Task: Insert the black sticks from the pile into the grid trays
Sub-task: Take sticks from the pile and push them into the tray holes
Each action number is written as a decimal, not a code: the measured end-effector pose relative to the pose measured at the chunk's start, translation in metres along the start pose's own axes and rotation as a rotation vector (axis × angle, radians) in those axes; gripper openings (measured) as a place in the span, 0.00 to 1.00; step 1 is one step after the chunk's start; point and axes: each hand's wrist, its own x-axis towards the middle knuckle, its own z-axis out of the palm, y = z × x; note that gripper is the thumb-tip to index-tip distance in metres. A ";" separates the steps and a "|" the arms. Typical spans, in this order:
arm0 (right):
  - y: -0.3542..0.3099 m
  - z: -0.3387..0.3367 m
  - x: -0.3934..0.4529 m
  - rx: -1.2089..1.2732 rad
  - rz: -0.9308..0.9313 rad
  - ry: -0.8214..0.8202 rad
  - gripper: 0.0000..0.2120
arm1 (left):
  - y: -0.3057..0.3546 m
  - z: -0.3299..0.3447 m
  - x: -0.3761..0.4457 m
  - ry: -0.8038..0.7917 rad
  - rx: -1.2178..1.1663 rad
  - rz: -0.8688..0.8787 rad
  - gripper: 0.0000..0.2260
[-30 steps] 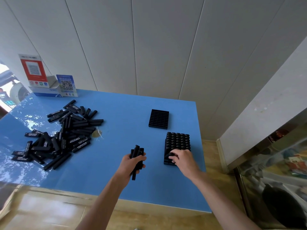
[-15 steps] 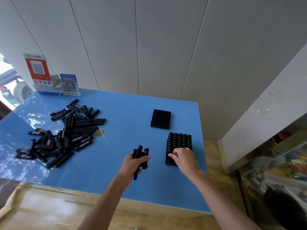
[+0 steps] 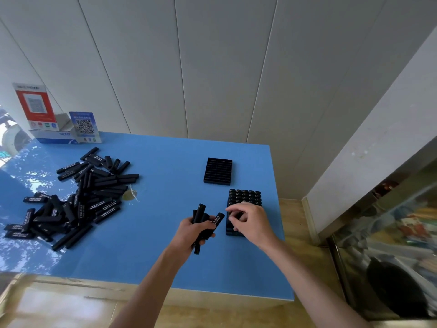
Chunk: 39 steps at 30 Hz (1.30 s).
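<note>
A large pile of black sticks (image 3: 78, 200) lies on the left of the blue table (image 3: 165, 166). An empty black grid tray (image 3: 218, 171) sits at the back right. In front of it is a second grid tray (image 3: 246, 196), its cells filled with upright sticks. My left hand (image 3: 189, 233) grips a bundle of several black sticks (image 3: 201, 211) just left of the filled tray. Over that tray's near left part is my right hand (image 3: 253, 221), fingers bent, with nothing visible between them. It hides the tray's front rows.
Two QR-code signs (image 3: 35, 107) (image 3: 84, 125) and a white-and-blue box (image 3: 54, 136) stand at the table's back left corner. A small crumpled clear scrap (image 3: 129, 194) lies beside the pile. The table's right edge runs close to the trays, with wooden floor beyond.
My right hand has lifted off the tray's front rows and its fingers have curled. My left hand has tilted its bundle of sticks toward the tray.
</note>
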 end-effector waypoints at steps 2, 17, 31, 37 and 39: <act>0.001 -0.004 0.001 -0.071 -0.037 -0.057 0.15 | 0.001 0.005 0.000 0.000 0.037 0.017 0.12; 0.020 -0.029 -0.008 -0.221 0.054 -0.135 0.13 | 0.008 0.028 -0.003 0.016 0.008 0.028 0.11; 0.038 -0.029 -0.013 -0.123 0.078 0.005 0.20 | 0.002 0.005 -0.005 0.020 -0.149 -0.112 0.08; 0.045 -0.021 -0.010 -0.198 0.047 -0.020 0.06 | -0.001 0.001 -0.008 0.014 -0.207 -0.109 0.08; 0.044 -0.019 -0.011 -0.183 0.062 0.004 0.07 | -0.003 -0.002 -0.008 0.016 -0.208 -0.094 0.12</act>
